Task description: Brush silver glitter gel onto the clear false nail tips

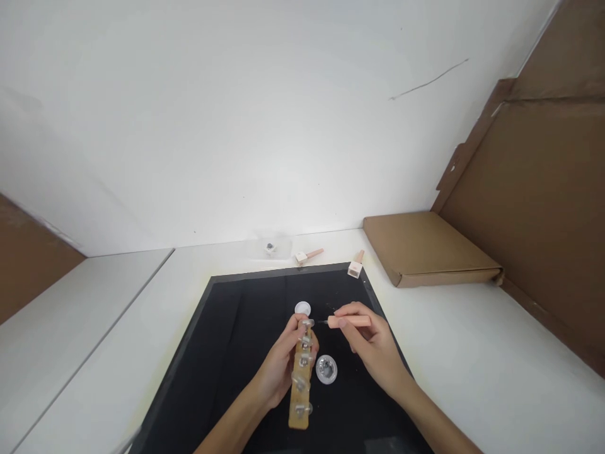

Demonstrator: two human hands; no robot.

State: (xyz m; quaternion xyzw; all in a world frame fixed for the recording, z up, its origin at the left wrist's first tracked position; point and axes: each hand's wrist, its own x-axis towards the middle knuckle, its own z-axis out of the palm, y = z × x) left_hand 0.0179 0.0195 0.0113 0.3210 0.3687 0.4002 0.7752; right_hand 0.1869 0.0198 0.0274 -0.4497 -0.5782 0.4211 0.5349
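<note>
Resting between right fingers [351, 309]: pink-handled brush [352, 321]

At lower centre of the frame, we see the mat [222, 340] on the table [482, 334]. Over it, we find the strip [299, 396] in the left hand [278, 366] and, to its right, the brush [354, 321] in the right hand [378, 350]. One dish [302, 309] lies behind the strip, another [326, 369] to its right. Behind the mat, we note the tray [284, 246], then a bottle [301, 257] to its right; a second bottle [355, 269] stands at the mat's far right corner, left of the box [425, 243].
</note>
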